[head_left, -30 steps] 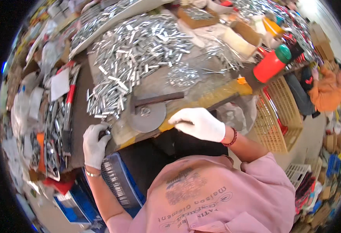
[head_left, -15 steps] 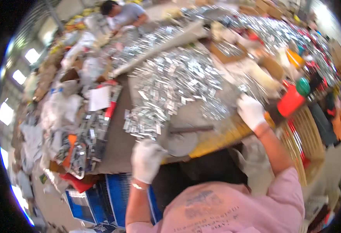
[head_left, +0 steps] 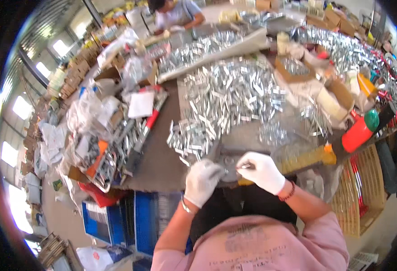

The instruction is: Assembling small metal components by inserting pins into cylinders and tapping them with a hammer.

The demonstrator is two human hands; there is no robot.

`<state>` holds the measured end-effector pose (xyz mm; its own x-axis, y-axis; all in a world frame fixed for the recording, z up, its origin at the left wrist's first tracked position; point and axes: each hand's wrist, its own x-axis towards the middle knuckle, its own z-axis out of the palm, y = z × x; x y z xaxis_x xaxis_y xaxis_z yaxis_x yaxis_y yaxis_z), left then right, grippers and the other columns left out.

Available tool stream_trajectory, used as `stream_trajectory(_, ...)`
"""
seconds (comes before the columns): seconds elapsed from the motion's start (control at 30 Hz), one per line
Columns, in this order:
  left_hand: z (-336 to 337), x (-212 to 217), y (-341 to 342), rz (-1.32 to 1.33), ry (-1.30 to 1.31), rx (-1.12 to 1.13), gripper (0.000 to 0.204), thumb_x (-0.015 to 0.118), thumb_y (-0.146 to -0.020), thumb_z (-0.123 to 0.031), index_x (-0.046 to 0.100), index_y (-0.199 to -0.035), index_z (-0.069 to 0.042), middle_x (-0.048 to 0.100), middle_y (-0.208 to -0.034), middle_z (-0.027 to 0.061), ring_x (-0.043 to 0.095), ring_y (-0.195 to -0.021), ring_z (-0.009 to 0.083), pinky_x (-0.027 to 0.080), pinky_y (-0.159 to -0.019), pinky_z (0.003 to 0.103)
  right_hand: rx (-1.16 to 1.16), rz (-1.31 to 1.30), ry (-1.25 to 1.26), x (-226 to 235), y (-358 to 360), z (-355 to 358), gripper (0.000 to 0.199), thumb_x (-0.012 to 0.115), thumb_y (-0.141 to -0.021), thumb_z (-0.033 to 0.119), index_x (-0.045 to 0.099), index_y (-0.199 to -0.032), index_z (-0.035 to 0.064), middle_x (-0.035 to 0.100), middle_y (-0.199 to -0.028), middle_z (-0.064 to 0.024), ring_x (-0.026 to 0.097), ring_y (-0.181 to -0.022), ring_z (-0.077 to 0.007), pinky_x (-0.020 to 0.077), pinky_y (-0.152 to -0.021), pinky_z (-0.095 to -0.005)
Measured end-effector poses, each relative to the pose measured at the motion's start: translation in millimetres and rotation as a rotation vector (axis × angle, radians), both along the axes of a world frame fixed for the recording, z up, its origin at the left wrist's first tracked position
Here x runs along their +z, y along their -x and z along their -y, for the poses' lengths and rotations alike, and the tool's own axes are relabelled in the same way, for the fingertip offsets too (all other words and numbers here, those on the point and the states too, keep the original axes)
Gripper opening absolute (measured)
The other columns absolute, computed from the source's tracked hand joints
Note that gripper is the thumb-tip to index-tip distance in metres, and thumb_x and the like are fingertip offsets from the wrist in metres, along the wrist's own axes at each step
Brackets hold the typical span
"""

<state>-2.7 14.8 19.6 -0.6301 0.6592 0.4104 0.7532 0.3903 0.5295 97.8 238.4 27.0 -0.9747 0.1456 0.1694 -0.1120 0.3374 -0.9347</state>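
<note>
— What have your fingers got hold of?

— My right hand (head_left: 262,171) pinches a small metal piece (head_left: 245,166) between thumb and forefinger, fingers narrow around it. My left hand (head_left: 201,180) is curled just beside it at nine o'clock; whether those fingers grip anything, I cannot tell. Both wear white gloves.

— And where does that piece sit?

— Right over the round grey disc (head_left: 229,168) at the near edge of the tabletop (head_left: 162,162), between my two hands.

— What lies around them?

— At twelve o'clock, a big heap of shiny metal clips (head_left: 228,101). At three o'clock, a red bottle with a green cap (head_left: 359,131), lying tilted, and below it a wicker basket (head_left: 354,198). At nine o'clock, a tray of metal parts (head_left: 112,149). At seven o'clock, blue crates (head_left: 117,221) under the tabletop.
</note>
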Motion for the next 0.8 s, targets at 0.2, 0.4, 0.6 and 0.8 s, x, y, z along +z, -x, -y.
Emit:
stream_trajectory(0.2,4,-11,10,0.092,-0.054,0.006,0.012,0.083,-0.083,-0.012,0.077,-0.093,-0.008,0.069,-0.092,0.0124,0.068,-0.091,0.0351,0.053,-0.080,0.046,-0.070,-0.184,-0.676,0,7,3,0.004,0.075,-0.088,0.014,0.073,-0.085,0.0120,0.068,-0.088,-0.0061,0.071,-0.084,-0.0289,0.0579,-0.074,-0.0406)
stream_trajectory(0.4,8,-14,-1,0.125,-0.022,0.035,0.012,0.084,-0.082,-0.012,0.079,-0.092,-0.009,0.068,-0.090,0.0105,0.068,-0.090,0.0331,0.053,-0.081,0.044,-0.040,-0.230,-0.961,-5,2,2,0.006,0.076,-0.082,0.013,0.070,-0.081,0.0145,0.062,-0.085,-0.0029,0.066,-0.085,-0.0251,0.0546,-0.075,-0.0396)
stream_trajectory(0.6,9,-11,-4,0.056,-0.018,0.030,0.013,0.085,-0.081,-0.012,0.079,-0.092,-0.009,0.069,-0.089,0.0096,0.068,-0.089,0.0324,0.054,-0.081,0.043,-0.033,-0.253,-0.934,-8,-3,4,0.008,0.075,-0.081,0.012,0.069,-0.079,0.0144,0.061,-0.086,-0.0021,0.064,-0.086,-0.0242,0.0535,-0.077,-0.0391)
stream_trajectory(0.8,10,-12,-1,0.067,-0.019,0.012,0.012,0.085,-0.082,-0.010,0.079,-0.092,-0.009,0.070,-0.090,0.0094,0.069,-0.088,0.0314,0.055,-0.078,0.042,-0.018,-0.261,-0.892,-11,3,1,0.004,0.074,-0.083,0.012,0.071,-0.082,0.0149,0.062,-0.087,-0.0018,0.064,-0.087,-0.0246,0.0533,-0.078,-0.0385)
